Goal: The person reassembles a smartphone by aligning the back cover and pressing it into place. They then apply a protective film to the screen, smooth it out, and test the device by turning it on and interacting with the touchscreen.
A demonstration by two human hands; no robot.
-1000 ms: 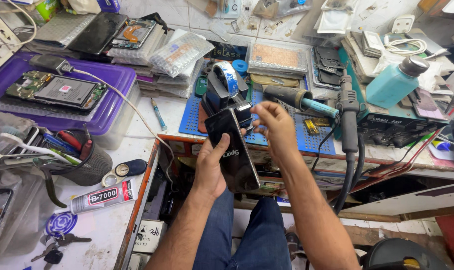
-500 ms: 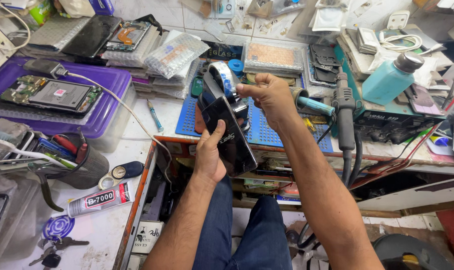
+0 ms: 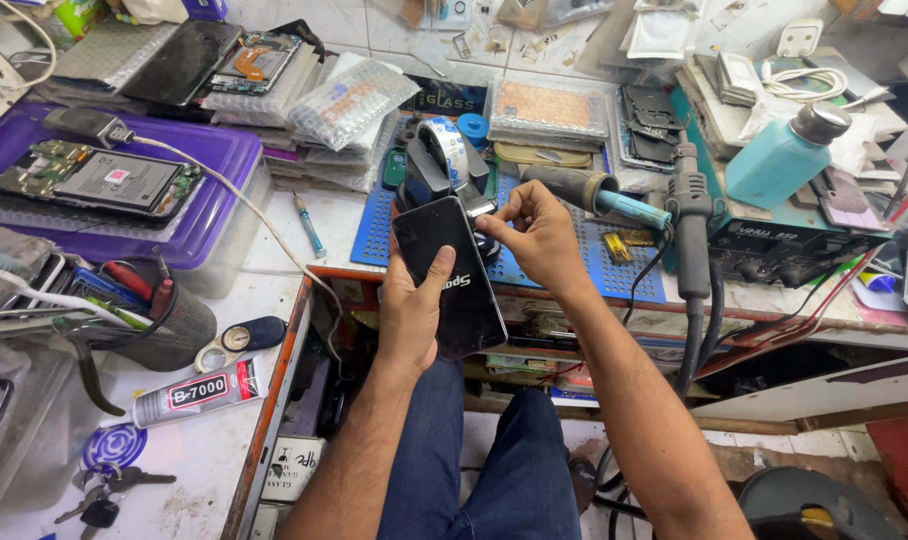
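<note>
My left hand grips a black smartphone from below, thumb across its dark back, tilted over my lap at the bench's front edge. My right hand pinches at the phone's upper right corner with its fingertips; whether something small is between them cannot be seen. Just behind the phone a roll of white tape stands on a black holder on the blue work mat.
A purple box at left carries an opened phone with its board showing. A pen cup, a glue tube and keys lie on the left table. A hot-air handle, soldering iron and blue bottle stand at right.
Both hands have drawn the phone back toward me from the tape holder. My right hand has dropped from above the phone to its upper right corner.
</note>
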